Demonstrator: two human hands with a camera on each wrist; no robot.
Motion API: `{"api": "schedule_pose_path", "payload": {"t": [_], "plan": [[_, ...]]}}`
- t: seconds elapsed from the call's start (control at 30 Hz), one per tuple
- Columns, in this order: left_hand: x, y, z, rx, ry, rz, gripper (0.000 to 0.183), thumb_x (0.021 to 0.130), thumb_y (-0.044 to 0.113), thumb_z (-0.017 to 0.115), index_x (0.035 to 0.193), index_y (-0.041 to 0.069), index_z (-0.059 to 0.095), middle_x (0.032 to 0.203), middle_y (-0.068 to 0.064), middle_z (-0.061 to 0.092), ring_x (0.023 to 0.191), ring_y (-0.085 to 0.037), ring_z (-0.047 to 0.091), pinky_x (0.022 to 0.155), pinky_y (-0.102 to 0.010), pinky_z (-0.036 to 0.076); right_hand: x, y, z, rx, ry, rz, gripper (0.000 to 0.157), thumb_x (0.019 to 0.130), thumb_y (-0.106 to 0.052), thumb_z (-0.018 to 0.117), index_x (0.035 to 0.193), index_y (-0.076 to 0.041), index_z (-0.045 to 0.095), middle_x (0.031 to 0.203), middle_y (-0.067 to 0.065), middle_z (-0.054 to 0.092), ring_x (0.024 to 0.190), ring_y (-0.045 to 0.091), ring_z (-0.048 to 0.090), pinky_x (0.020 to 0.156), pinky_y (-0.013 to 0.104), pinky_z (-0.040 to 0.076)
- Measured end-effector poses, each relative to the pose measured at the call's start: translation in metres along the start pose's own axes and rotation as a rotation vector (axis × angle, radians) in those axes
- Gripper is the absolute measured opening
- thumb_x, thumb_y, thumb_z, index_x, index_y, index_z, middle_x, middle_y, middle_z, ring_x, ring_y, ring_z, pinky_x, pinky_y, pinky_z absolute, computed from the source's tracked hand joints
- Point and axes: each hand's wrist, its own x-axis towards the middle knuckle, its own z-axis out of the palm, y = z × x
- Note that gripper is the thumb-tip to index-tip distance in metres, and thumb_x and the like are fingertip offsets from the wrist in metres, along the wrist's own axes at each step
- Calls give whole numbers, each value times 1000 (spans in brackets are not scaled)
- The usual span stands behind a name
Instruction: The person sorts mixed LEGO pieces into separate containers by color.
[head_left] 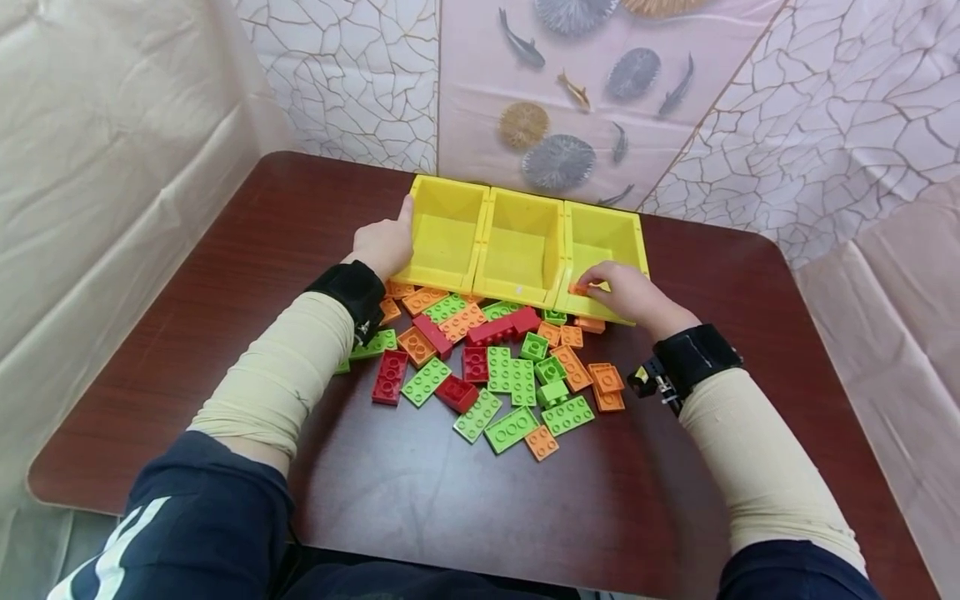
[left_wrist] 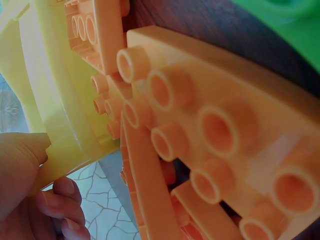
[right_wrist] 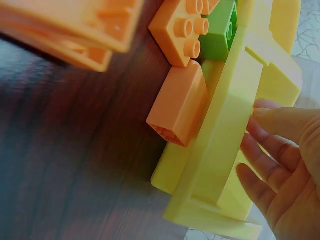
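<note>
**Small orange plastic brick [head_left: 577, 289] pinched at the right compartment of a yellow three-compartment plastic bin [head_left: 521, 254]**

The brick sits between the fingertips of the person's right hand [head_left: 628, 292], which reaches over the near wall of the bin's right compartment. In the head view the thumb and forefinger appear to close on it in a light pinch. The right wrist view shows those fingers beyond the yellow wall, but the brick is hidden there, so whether it touches the compartment's floor or wall cannot be told. The left hand [head_left: 381, 247] grips the bin's left end, thumb on one side of the edge and curled fingers on the other.

Lime-green plastic bricks [head_left: 498, 369], red plastic bricks [head_left: 491, 331] and orange plastic bricks [head_left: 572, 367] lie mixed on the dark reddish-brown wood-grain table [head_left: 420, 483], spread along the near side of the bin. A plain-sided orange block [right_wrist: 178, 102] lies right beside its near edge, close to the right compartment.

The step in hand appears to be setting the brick into the right compartment while the left hand steadies the bin. With so many bricks on the table, the work seems to be at an early stage. The next move would call for lowering the brick clear of the near wall and parting the right fingertips.
</note>
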Motion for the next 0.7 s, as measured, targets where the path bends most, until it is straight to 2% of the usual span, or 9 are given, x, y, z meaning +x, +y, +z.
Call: {"api": "schedule_pose_path", "payload": {"t": [0.1,0.23,0.47,0.57,0.7], "plan": [[-1,0,0,-1,-1,5,65,102,23,32,148,17,-13,80,-12,48,74,-29,52,73,-40,40,-8,0,2,4,38,-3,18,89,-1,58,106,3,64,106,19,62,103,34,54,89,49,41],[0,0,-1,10,-5,9,66,102,21,33,148,16,-14,80,-12,48,74,-30,52,71,-40,40,-21,-2,5,-7,68,-55,19,89,1,58,107,3,63,107,19,61,103,34,53,88,47,41],[1,-2,-1,27,-12,12,68,101,18,35,148,16,-14,82,-13,50,75,-31,52,71,-41,41,-46,-18,13,3,85,-133,18,88,-1,60,105,1,65,102,15,62,98,30,55,83,45,44],[3,-2,0,33,-15,14,69,100,19,35,148,16,-16,83,-14,50,77,-31,53,72,-42,42,-56,-25,20,-9,59,-156,17,87,-4,63,103,0,66,100,13,62,94,27,56,81,43,46],[4,0,1,33,-17,16,69,101,19,34,147,16,-17,83,-14,51,77,-31,53,73,-43,42,-69,-33,29,-55,-11,-137,19,86,-10,65,104,-2,66,100,10,62,92,23,57,80,41,47]]}}
